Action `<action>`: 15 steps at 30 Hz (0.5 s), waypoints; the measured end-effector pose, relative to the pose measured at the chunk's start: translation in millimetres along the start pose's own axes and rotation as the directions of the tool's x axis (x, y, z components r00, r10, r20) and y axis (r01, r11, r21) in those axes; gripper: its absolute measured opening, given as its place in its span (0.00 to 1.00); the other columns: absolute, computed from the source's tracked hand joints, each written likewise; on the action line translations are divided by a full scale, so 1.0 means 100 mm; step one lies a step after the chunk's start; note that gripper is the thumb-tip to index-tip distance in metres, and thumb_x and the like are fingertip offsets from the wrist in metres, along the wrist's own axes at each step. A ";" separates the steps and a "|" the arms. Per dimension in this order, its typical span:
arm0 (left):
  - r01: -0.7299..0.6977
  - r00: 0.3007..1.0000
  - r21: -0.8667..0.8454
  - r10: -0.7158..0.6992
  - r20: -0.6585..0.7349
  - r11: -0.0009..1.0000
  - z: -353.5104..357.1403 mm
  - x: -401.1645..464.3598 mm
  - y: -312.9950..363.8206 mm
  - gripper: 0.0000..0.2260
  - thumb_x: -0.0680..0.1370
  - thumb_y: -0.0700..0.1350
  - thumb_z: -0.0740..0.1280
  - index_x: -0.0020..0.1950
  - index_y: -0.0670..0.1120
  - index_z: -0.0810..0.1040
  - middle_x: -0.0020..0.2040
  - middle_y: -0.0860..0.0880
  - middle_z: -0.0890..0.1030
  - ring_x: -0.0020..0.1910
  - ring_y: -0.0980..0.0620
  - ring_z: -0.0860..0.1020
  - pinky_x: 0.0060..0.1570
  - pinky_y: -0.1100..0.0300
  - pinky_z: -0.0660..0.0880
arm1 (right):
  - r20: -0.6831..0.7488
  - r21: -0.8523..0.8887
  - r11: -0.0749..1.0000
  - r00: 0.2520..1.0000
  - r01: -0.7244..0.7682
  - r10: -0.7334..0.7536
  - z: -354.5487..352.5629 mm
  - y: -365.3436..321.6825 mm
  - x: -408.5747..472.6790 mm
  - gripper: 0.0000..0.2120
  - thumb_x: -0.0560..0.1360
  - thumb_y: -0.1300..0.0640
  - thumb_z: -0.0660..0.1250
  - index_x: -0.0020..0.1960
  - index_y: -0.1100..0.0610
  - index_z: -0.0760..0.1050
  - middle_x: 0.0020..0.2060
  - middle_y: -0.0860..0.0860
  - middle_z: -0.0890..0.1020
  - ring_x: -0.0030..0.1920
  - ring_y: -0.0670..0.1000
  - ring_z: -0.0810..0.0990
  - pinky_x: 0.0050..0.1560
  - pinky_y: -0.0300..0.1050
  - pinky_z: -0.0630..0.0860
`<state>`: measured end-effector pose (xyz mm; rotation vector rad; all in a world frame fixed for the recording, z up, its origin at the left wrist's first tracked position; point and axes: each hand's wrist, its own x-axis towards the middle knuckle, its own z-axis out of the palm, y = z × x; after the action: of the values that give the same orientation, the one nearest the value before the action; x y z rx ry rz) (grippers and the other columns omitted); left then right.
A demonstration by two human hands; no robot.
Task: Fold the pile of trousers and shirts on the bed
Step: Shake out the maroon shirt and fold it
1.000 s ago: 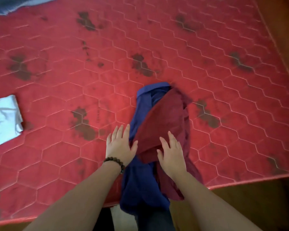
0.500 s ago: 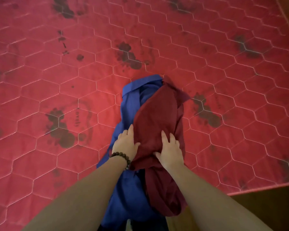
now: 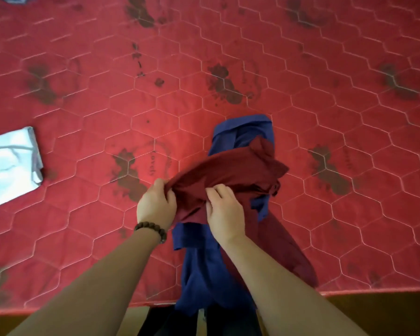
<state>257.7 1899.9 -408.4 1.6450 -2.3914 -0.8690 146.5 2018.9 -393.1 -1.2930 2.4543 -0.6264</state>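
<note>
Now bunched and lifted off the pile since half a second ago: dark red garment (image 3: 230, 173), earlier lying flat under two resting hands. Left hand (image 3: 157, 206) curled tight around the garment's left edge, fingers buried in the cloth, beaded bracelet (image 3: 152, 230) on the wrist. Right hand (image 3: 224, 210) also gripping the red fabric, thumb and fingers pinching a fold just beside the left hand. Red cloth stretched from both hands up and to the right, ending in a crumpled corner with what may be a small button, too blurred to confirm. Beneath it, blue garment (image 3: 243, 132) lying lengthwise on the bed (image 3: 204, 44), its far end folded flat, its near end trailing over the bed's front edge between the forearms. More red cloth draped down the right side of the blue one. Red quilted bed surface with hexagon stitching and dark printed marks. At far left, well apart from the hands, pale folded cloth (image 3: 10, 166) lying flat, partly cut off by the frame.
</note>
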 end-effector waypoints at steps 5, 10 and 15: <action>0.121 0.974 0.118 -0.140 0.176 0.986 -0.10 -0.06 -0.45 0.09 0.77 0.52 0.62 0.51 0.46 0.72 0.42 0.47 0.77 0.45 0.39 0.78 0.39 0.53 0.71 | 0.262 0.046 0.995 0.960 0.087 -0.096 0.36 -0.27 -0.08 0.14 0.77 0.55 0.64 0.61 0.58 0.76 0.55 0.53 0.77 0.55 0.56 0.75 0.51 0.53 0.75; 0.054 0.982 0.106 -0.072 0.176 0.993 0.02 0.12 -0.34 0.29 0.77 0.59 0.60 0.74 0.46 0.63 0.71 0.44 0.68 0.69 0.42 0.66 0.66 0.45 0.66 | 0.032 0.012 0.999 0.999 0.044 -0.044 0.23 -0.08 0.03 0.20 0.76 0.45 0.64 0.64 0.54 0.77 0.61 0.56 0.77 0.60 0.59 0.75 0.55 0.55 0.73; -0.126 0.965 0.059 0.109 0.239 0.990 0.44 0.49 0.17 0.35 0.76 0.65 0.60 0.77 0.47 0.57 0.76 0.46 0.61 0.74 0.45 0.59 0.71 0.47 0.58 | -0.153 0.030 0.976 0.963 -0.218 0.220 -0.06 0.61 0.38 0.23 0.78 0.48 0.65 0.71 0.54 0.70 0.71 0.57 0.68 0.71 0.59 0.66 0.67 0.57 0.65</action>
<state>206.2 1878.2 -446.9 1.4785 -2.6774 -1.0180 80.2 2019.4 -420.4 -0.9810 2.6650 -0.7062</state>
